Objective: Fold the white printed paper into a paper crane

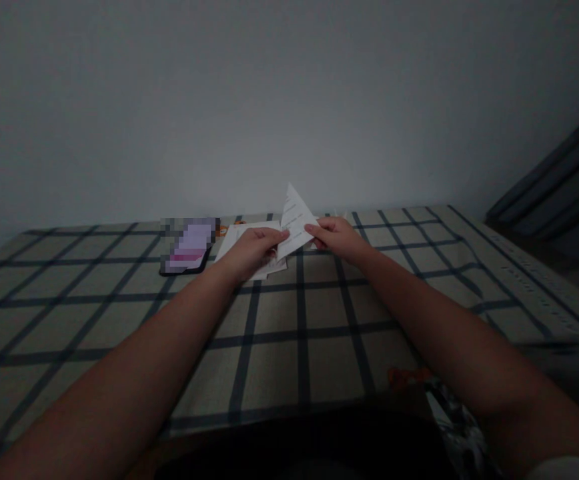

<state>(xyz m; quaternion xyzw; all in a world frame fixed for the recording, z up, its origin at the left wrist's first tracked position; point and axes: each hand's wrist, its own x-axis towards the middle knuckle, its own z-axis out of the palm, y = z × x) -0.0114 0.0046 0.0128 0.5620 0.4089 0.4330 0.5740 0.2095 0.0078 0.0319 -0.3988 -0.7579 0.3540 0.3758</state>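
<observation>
A folded piece of white paper (297, 223) with lines of print is held up above the table, its pointed corner upward. My left hand (257, 252) pinches its lower left edge between thumb and fingers. On the right side, my right hand (338, 237) grips it the same way, thumb on the near face. Beneath and behind my left hand lie flat white sheets of paper (234, 235), partly covered by that hand. The print is too small to read.
Left of the sheets lies a phone (189, 247) with its screen lit and partly blurred out. A checked tablecloth (279, 347) covers the table, which meets a plain wall (289, 100). Dark folded fabric (559, 180) hangs at the right.
</observation>
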